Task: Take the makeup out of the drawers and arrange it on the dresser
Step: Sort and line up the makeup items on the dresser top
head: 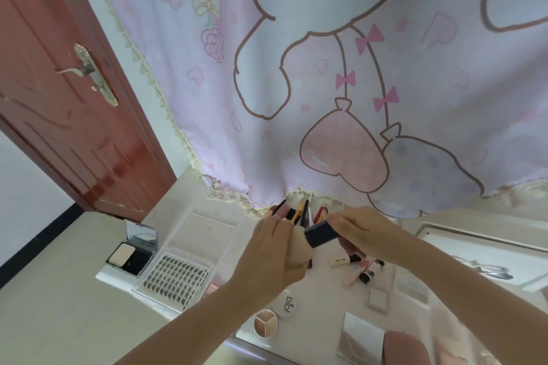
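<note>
1. head view: left hand (271, 249) grasps a beige bottle (296, 249); right hand (360, 231) grips its dark cap (321, 234).
2. bottle held above the tabletop (326, 299), just beside the lash tray (178, 278).

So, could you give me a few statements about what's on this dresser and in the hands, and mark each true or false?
1. Both hands are on the beige bottle with the dark cap. True: left hand grips the body, right hand the cap.
2. The compact at the left is closed. False: its mirrored lid stands open.
3. The lash tray lies beside the compact. True.
4. The door is on the right. False: it is on the left.
5. The brushes stand near the curtain hem. True.
</note>
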`<state>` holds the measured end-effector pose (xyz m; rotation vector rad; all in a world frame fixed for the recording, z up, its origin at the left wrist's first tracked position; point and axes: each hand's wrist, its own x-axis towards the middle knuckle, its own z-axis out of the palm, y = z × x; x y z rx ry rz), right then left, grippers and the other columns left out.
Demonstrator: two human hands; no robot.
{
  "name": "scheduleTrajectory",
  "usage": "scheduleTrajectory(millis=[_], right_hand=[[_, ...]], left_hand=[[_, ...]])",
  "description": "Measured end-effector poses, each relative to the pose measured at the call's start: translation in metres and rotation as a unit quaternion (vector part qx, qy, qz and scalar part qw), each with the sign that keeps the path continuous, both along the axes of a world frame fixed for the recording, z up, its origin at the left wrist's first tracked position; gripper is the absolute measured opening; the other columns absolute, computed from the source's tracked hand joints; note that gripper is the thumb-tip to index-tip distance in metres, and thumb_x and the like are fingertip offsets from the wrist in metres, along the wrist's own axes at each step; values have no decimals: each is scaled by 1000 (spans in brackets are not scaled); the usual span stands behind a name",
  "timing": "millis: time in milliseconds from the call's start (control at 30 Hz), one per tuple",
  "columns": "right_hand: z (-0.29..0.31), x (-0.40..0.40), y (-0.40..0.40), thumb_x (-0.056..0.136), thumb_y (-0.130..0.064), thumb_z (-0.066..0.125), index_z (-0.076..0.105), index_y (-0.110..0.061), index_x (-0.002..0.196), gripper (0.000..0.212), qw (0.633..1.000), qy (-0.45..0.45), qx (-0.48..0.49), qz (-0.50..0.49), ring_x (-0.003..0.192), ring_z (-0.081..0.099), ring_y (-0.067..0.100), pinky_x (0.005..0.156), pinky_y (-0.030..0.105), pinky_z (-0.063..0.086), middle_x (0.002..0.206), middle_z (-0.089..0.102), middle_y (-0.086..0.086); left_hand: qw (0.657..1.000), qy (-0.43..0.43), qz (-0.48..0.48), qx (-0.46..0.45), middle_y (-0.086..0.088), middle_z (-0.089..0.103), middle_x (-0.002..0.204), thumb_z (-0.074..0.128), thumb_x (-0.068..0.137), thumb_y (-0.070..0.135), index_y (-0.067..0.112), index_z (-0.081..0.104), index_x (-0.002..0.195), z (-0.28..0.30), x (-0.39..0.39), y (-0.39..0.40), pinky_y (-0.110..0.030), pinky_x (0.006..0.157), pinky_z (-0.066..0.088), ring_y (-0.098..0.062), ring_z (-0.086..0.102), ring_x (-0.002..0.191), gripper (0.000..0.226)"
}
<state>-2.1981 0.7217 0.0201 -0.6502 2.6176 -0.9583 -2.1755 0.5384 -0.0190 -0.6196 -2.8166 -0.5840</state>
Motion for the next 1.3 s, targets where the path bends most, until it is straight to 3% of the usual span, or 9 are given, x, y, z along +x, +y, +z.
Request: scheduleTrajectory(millis=[167, 333, 467, 600, 700, 833, 1000, 1233, 1300], right_hand=[[2, 2, 0, 92, -24, 47, 56, -26, 89, 10, 998, 43, 28, 34, 55, 50, -3, 59, 11, 43, 71, 54, -13], [-1, 3, 9, 84, -14, 61, 54, -25, 117, 35, 996, 58, -17, 66, 91, 53, 0, 78, 12, 49, 101, 50, -20], [-10, 2, 0, 91, -35, 47, 57, -16, 108, 27, 998, 38, 55, -2, 57, 51, 3, 61, 18, 45, 78, 59, -7], [-16, -1, 4, 84, -8, 60, 59, -26, 105, 28, 995, 63, 0, 82, 86, 52, -1, 74, 14, 49, 92, 46, -28], [-21, 0, 4, 84, -26, 62, 38, -49, 108, 42, 997, -18, -25, 65, 95, 54, -1, 77, 18, 52, 102, 44, -30], [-32, -6, -5, 93, -35, 46, 48, -32, 94, 4, 999, -4, 35, 17, 50, 55, -5, 52, 8, 43, 71, 58, -12], [-29, -7, -5, 84, -15, 61, 38, -49, 106, 47, 996, -45, -11, 72, 94, 54, -1, 80, 17, 52, 102, 46, -29], [-39, -7, -11, 92, -26, 49, 51, -27, 99, 7, 994, 13, 78, 70, 63, 49, 0, 62, 12, 42, 75, 52, -17], [-39, -8, -8, 88, -19, 57, 45, -37, 104, 28, 995, 8, 40, 87, 78, 51, -5, 72, 9, 45, 90, 47, -28]], left_hand=[[997, -25, 21, -68, 1, 65, 80, 85, 32, 50, 17, 65, 79, 1, 0, 0, -12, 57, 43, -12, 59, 69, 61], [996, -77, 33, -40, 6, 42, 137, 61, 79, 47, 22, 49, 121, -3, 3, 5, -8, 84, 24, -10, 33, 129, 51], [995, -76, 33, -56, 3, 46, 131, 63, 78, 46, 18, 51, 118, -10, 5, 8, -13, 96, 26, -13, 32, 132, 50], [992, -108, 48, -50, 4, 50, 124, 65, 76, 47, 18, 52, 117, -19, 6, 6, -15, 93, 32, -12, 40, 123, 51], [988, -133, 68, -48, 3, 51, 121, 65, 76, 47, 18, 52, 116, -22, 7, 3, -19, 91, 36, -14, 42, 117, 51], [985, -145, 72, -55, 1, 51, 117, 65, 76, 47, 18, 52, 115, -23, 10, 1, -23, 89, 38, -16, 42, 115, 51], [982, -159, 82, -57, 1, 51, 117, 64, 77, 48, 18, 52, 114, -30, 10, -6, -22, 89, 39, -15, 42, 115, 49], [981, -167, 76, -65, 4, 49, 118, 63, 76, 49, 20, 51, 116, -38, 9, -5, -20, 88, 38, -13, 40, 116, 51], [980, -172, 78, -58, 5, 49, 119, 63, 76, 49, 21, 51, 119, -40, 7, -6, -19, 89, 37, -12, 39, 118, 52]])
